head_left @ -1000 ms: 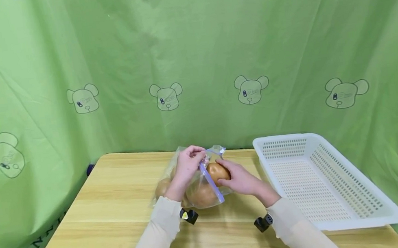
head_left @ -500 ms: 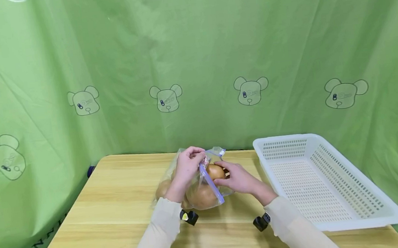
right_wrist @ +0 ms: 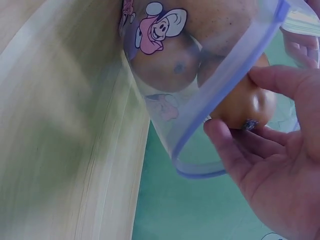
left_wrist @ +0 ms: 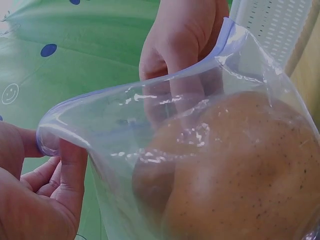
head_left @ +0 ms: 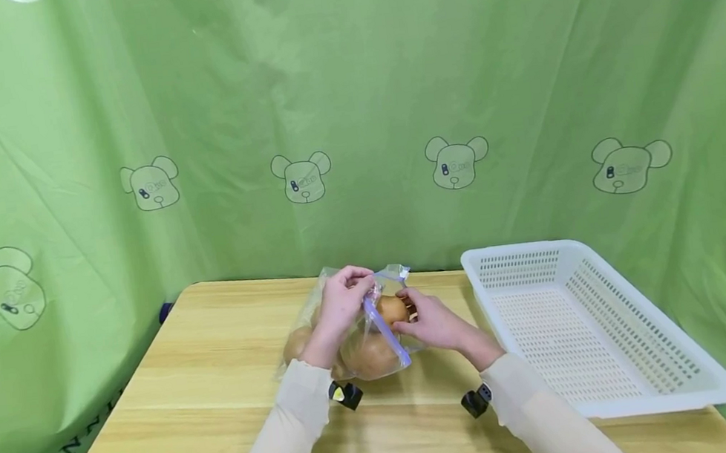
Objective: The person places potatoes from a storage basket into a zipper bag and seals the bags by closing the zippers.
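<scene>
A clear zip bag (head_left: 385,332) with a purple closure strip and cartoon prints lies on the table, its mouth turned toward the right. Several brown, speckled pears (left_wrist: 240,170) fill its lower part. My left hand (head_left: 341,304) pinches the far edge of the mouth, thumb against fingers, and keeps it spread. At the opening, my right hand (head_left: 437,322) grips another brown pear (right_wrist: 245,105) by its sides. That pear's dark, rough end faces the palm, and its front part is inside the mouth, close against the pears within.
To the right stands a white perforated plastic basket (head_left: 665,403) with a wide rim. The wooden table (head_left: 204,364) ends at a green curtain (head_left: 375,210) with bear heads behind it. Small black cameras (head_left: 476,402) sit on the wrists.
The pear in my right hand has shifted slightly left, deeper into the bag's mouth, and a gap now shows between it and the palm. My left hand stays on the edge.
</scene>
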Tool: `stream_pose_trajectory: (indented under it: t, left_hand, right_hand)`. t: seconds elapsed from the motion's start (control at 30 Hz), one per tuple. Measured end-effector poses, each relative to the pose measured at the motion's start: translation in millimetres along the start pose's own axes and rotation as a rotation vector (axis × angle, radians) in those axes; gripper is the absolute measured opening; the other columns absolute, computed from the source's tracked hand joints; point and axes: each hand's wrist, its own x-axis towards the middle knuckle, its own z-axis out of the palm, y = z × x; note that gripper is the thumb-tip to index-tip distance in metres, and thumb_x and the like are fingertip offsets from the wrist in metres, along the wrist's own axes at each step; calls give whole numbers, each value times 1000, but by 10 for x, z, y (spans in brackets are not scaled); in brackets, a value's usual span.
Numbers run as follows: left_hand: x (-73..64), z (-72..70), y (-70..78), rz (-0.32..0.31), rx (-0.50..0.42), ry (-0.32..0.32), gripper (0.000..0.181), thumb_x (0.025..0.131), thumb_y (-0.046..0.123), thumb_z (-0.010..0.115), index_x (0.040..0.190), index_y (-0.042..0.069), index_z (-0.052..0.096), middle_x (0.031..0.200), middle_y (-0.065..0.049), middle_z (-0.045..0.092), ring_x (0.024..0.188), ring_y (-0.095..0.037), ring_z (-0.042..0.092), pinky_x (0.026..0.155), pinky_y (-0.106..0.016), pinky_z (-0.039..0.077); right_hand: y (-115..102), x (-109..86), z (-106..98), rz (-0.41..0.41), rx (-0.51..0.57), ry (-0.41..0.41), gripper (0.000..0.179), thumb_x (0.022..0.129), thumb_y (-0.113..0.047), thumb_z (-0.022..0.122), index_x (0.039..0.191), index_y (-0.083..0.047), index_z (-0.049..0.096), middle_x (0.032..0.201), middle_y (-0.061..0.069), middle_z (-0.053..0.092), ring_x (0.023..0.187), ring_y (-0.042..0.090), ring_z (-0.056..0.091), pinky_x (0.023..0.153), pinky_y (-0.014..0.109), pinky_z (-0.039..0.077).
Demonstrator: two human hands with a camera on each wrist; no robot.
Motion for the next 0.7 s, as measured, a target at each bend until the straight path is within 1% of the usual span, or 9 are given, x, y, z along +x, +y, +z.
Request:
stream_pose_trajectory:
  t: [0.1,0.17,0.2,0.27,0.4,0.43,0.5,0.6,0.7]
  left_hand:
    - [2,0,-4,3,-1,3,17,88,1,60,103,-8,62,83,-14,65,64,-10,60,59,-18,52]
    - [5,-4,-8,3,-10,2,17,88,1,60,103,-8,62,82,-13,65,64,-10,61,59,-18,53]
    - [-21,-8,35,-2,-15,-3,18,88,0,60,104,-9,62,83,-15,65,64,-11,61,60,-19,53]
    - [-24,-17,38,0,-23,-7,18,89,-1,59,104,-9,61,84,-16,65,65,-10,61,60,-19,54]
    - [-27,-20,38,14,-5,9,17,88,-1,59,102,-10,62,82,-14,65,65,-10,60,59,-19,53]
    - [-2,-19,-3,22,3,19,16,88,0,60,101,-9,63,80,-11,65,64,-9,59,58,-18,51]
    - [4,-16,-7,24,21,32,16,87,1,61,100,-7,63,78,-7,64,65,-9,58,57,-17,50]
    - [9,-21,-2,12,30,38,16,88,2,61,101,-6,64,79,-7,64,65,-9,57,56,-17,48]
    - [16,-35,0,0,21,27,17,88,3,62,102,-6,63,80,-10,64,65,-10,56,56,-17,48]
  right_hand:
    - [17,12,9,-15,11,14,48,84,-15,72,123,3,50,100,12,64,89,22,62,74,30,55]
    - [27,13,10,-45,-8,25,48,84,-16,72,124,3,52,98,12,64,85,21,62,70,28,54]
    - [30,15,11,-56,-20,30,49,85,-17,72,125,3,52,97,11,65,83,20,62,69,27,54]
    - [26,16,17,-68,-31,35,50,85,-16,71,127,4,52,97,13,65,81,20,63,67,25,54]
    - [12,18,40,-64,-6,39,46,87,-9,67,126,8,51,105,18,65,85,24,65,71,26,56]
    - [10,20,45,-60,7,41,43,87,-7,66,125,8,52,107,19,64,87,25,66,73,27,56]
    - [7,21,47,-50,23,43,39,88,-4,64,123,8,53,111,19,64,89,26,66,75,29,56]
    - [4,19,46,-54,33,41,34,89,-2,62,120,8,55,112,20,63,91,28,66,77,30,56]
    - [-12,13,42,-56,42,30,32,89,-2,61,120,7,56,113,21,62,93,29,65,78,31,56]
